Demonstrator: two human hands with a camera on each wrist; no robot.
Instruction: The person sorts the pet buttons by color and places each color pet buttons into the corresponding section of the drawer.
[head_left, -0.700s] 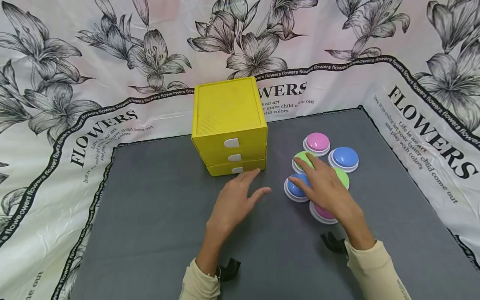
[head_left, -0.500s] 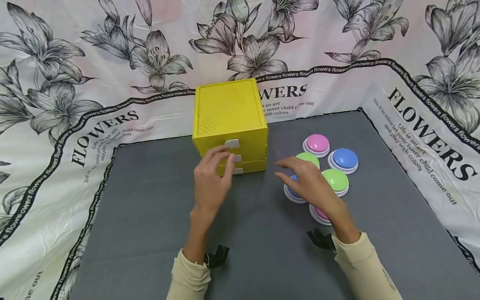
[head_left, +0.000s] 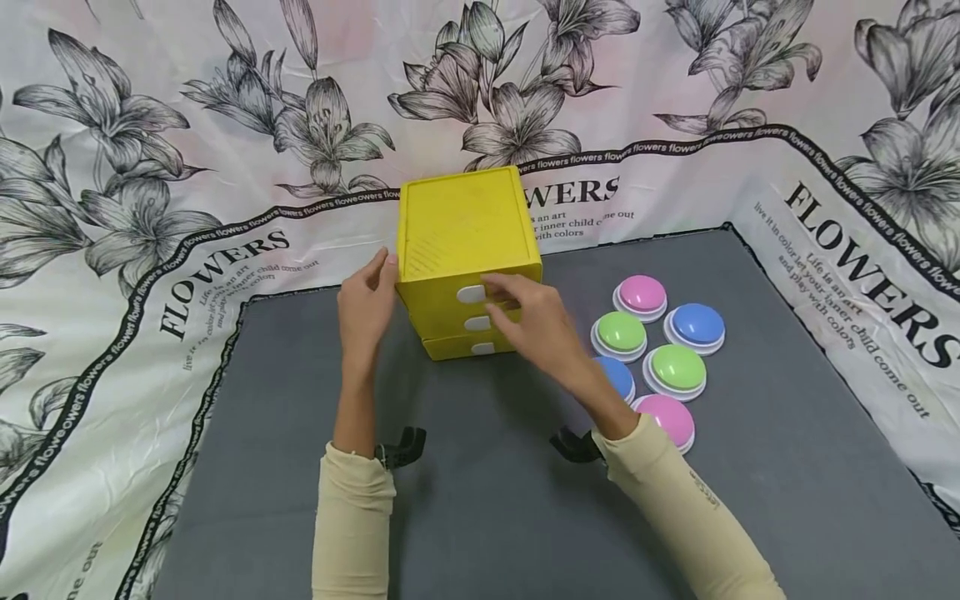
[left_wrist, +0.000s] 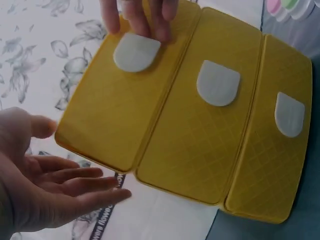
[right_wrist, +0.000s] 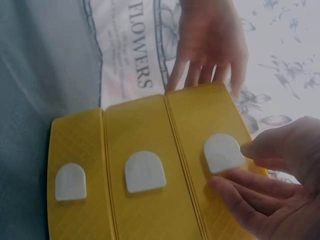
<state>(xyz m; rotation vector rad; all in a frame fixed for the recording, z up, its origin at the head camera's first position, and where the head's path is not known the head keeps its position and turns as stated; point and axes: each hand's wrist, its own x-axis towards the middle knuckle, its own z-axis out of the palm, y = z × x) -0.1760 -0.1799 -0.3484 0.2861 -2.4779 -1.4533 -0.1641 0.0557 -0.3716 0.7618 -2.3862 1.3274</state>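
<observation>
A yellow box of small drawers (head_left: 467, 225) stands toward the back of the grey surface, its stacked drawers closed. Each drawer front carries a white tab handle; the top handle (right_wrist: 223, 153) has my right hand (head_left: 542, 329) beside it. Fingertips of that hand touch or nearly touch the handle's edge, with the fingers spread around its right end. My left hand (head_left: 365, 307) is at the box's upper left front corner, its fingers extended and separated in the left wrist view. The lower handles (left_wrist: 218, 83) (left_wrist: 290, 115) are untouched.
To the right of the box, several round push buttons lie grouped: pink (head_left: 642, 293), blue (head_left: 698, 323) and green (head_left: 678, 367) domes on white bases. My right forearm partly covers a blue one (head_left: 617, 377). A flower-printed sheet (head_left: 330, 125) rises behind and along the sides.
My left hand has moved left and up to the box's left corner. My right hand has left the push buttons and come over to the top drawer's handle.
</observation>
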